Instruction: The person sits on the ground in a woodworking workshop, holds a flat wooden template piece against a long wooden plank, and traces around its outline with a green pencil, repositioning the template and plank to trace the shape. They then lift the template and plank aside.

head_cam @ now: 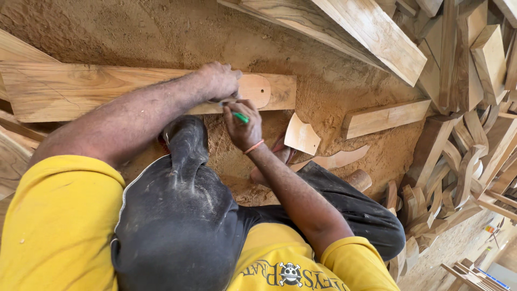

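- Nearest the camera: a yellow shirt and dark, sawdust-dusted trousers, the raised knee just under both hands.
- Right hand is closed around a green pen, its tip up at the lower edge of the template.
- Left hand lies fingers-down, pressing the rounded template flat on the plank; it is the farther hand and the one on top of the wood.
- The plank runs left to right across the sawdust floor, its long axis crossing the forearms; its right end lies under the hands.
- Just right of the hands: small curved offcuts.
- Farthest: stacked boards and carved pieces.
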